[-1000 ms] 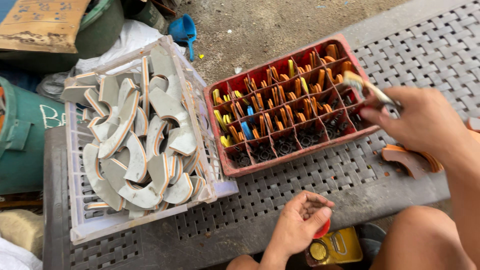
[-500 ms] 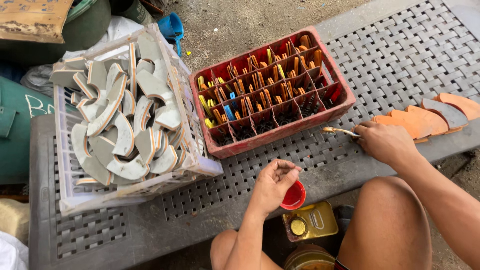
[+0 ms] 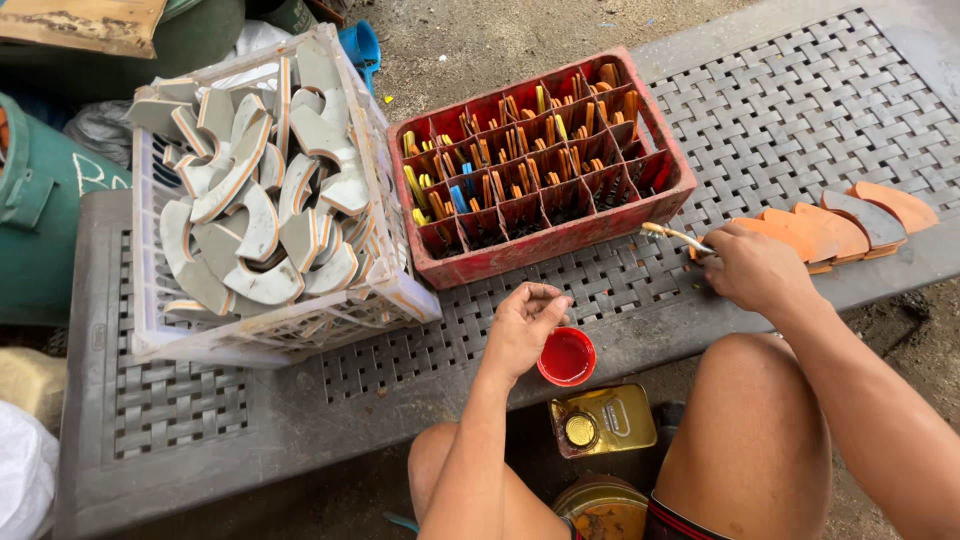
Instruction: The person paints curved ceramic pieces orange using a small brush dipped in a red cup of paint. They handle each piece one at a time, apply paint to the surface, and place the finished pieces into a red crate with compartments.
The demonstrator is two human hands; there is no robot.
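2 bare arms, bare knees, dark shorts with red-striped hem

A flat rectangular gold tin [image 3: 603, 421] with a round gold cap lies below the desk's [image 3: 300, 420] front edge, between the knees. White scrawl marks the green drum [image 3: 45, 210] at left.

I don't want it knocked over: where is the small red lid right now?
In the head view the red lid sits at the bench's near edge, beside the left hand, above a gold tin.
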